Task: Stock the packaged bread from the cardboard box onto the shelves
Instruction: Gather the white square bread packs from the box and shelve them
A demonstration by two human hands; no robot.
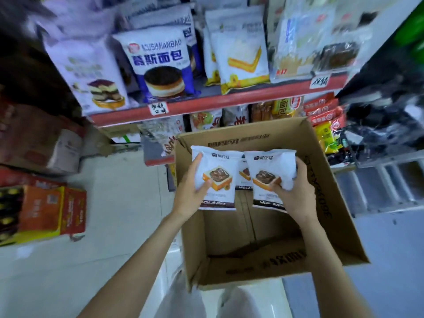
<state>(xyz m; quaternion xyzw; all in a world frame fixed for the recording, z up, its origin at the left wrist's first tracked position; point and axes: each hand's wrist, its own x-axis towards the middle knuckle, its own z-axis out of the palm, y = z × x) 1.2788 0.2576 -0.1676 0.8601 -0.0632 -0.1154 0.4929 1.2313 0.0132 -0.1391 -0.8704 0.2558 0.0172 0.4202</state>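
Note:
An open cardboard box [321, 203] stands on the floor below the shelves. My left hand [192, 193] grips a white bread packet [220, 161] with a chocolate toast picture, held above the box. My right hand [296, 191] grips a second matching packet [268, 166] beside it. A third packet [243, 177] of the same kind shows between the two, lower in the box. The red-edged shelf [206, 104] above carries standing bread bags.
A blue and white mousse bread bag [160, 60], a purple cake bag [91, 72] and a yellow toast bag [243, 58] fill the upper shelf. Snack packets [323, 115] crowd the lower shelf. Orange cartons [50, 212] sit on the floor at left. A metal rack [385, 182] stands at right.

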